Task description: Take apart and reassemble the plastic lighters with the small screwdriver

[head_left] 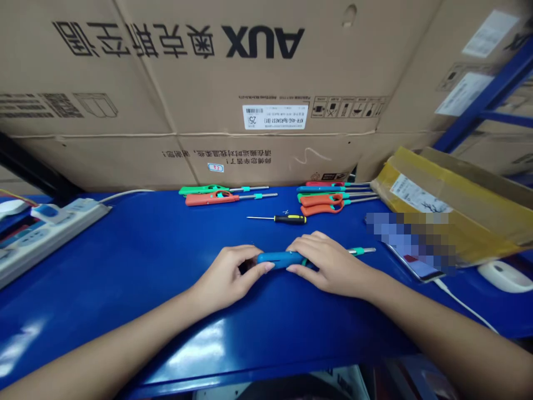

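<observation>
A blue long-nosed lighter [280, 259] lies flat on the blue table [145, 261], its metal nozzle pointing right. My left hand [227, 278] pinches the lighter's left end between thumb and fingers. Over the lighter's middle rests my right hand [328, 261], fingers curled round its body. A small black-handled screwdriver [287, 219] lies just beyond the hands, untouched.
Two lighters, green and red [208, 194], lie at the back left; several more [328, 197] at the back right. A white power strip [45, 228] sits far left. A phone [416, 265], a yellow-taped box [458, 216] and a white mouse [503, 275] are at right. Large cartons [250, 83] wall the back.
</observation>
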A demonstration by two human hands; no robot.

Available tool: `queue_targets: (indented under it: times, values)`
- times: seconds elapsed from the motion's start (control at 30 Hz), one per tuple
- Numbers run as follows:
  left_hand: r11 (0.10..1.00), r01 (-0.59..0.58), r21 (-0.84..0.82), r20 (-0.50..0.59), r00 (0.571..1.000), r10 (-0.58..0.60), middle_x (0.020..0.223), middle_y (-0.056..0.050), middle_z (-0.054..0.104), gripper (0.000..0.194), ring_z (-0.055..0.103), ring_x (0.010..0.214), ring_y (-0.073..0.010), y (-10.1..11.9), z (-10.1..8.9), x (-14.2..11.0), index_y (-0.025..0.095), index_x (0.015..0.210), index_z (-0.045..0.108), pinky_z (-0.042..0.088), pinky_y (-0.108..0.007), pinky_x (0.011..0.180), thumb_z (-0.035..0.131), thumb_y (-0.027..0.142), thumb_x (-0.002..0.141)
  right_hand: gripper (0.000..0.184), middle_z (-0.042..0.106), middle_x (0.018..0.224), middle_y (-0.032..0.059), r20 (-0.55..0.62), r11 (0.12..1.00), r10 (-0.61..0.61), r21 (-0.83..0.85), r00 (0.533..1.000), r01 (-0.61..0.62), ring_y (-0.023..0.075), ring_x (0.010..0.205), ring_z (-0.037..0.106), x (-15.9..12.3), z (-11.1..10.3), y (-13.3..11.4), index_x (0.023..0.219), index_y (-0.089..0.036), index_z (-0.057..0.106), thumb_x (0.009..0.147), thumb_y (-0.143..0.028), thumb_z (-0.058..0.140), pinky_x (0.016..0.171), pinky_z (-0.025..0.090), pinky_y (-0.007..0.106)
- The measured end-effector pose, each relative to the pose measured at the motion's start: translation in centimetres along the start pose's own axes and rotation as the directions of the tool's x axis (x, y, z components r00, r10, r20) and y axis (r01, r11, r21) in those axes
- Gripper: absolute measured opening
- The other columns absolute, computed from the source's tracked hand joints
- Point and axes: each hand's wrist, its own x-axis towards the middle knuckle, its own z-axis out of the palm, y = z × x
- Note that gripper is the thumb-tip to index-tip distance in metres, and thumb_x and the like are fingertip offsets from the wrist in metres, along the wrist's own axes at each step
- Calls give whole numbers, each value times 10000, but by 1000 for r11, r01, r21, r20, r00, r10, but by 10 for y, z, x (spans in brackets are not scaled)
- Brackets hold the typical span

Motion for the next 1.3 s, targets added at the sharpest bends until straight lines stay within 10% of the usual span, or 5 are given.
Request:
queue_targets:
  times: [0.23, 0.53, 0.9, 1.17, 1.3]
  values:
    - [1000, -6, 14, 12, 1000, 6, 715, 15, 700, 272, 593, 596, -112, 7, 8, -6, 191, 1003, 737, 457, -211, 572, 579, 411, 980, 404, 703, 787, 29, -128, 991, 43, -121, 991, -59, 184, 766, 622, 2, 9, -5, 791, -194, 639, 1069, -316, 372, 761, 405, 358]
    - [964, -186, 190, -7, 982, 191, 1045, -67, 731, 274, 663, 972, -209, -1, 3, -4, 228, 1210, 706, 530, -382, 924, 555, 320, 1000, 447, 593, 1378, 217, -225, 946, 218, -190, 950, -262, 352, 1275, 539, 24, -9, 12, 1370, -99, 524, 966, -282, 577, 1022, 484, 530]
    - [945, -197, 262, 22, 980, 198, 1110, -77, 674, 323, 639, 1024, -235, -4, 1, -9, 209, 1203, 709, 502, -448, 993, 695, 346, 911, 168, 668, 1124, 141, -277, 970, 178, -110, 944, -215, 289, 1094, 628, 38, -3, 26, 1078, -173, 665, 953, -265, 601, 934, 543, 450]
    - [972, -95, 215, -9, 995, 100, 1000, -60, 666, 301, 616, 931, -235, -7, 5, -9, 215, 1161, 732, 511, -448, 910, 751, 310, 876, 215, 749, 878, 50, -577, 859, 494, 439, 650, -264, 191, 735, 697, 25, -29, 14, 1025, -191, 698, 885, -352, 674, 672, 546, 316]
    - [983, -55, 175, -1, 998, 56, 993, -54, 658, 322, 610, 929, -230, -6, 5, -8, 224, 1170, 729, 521, -421, 871, 769, 310, 862, 216, 643, 591, -14, -574, 804, 571, 537, 587, -257, 125, 448, 530, 25, -32, 23, 966, -190, 753, 833, -355, 715, 459, 433, 273]
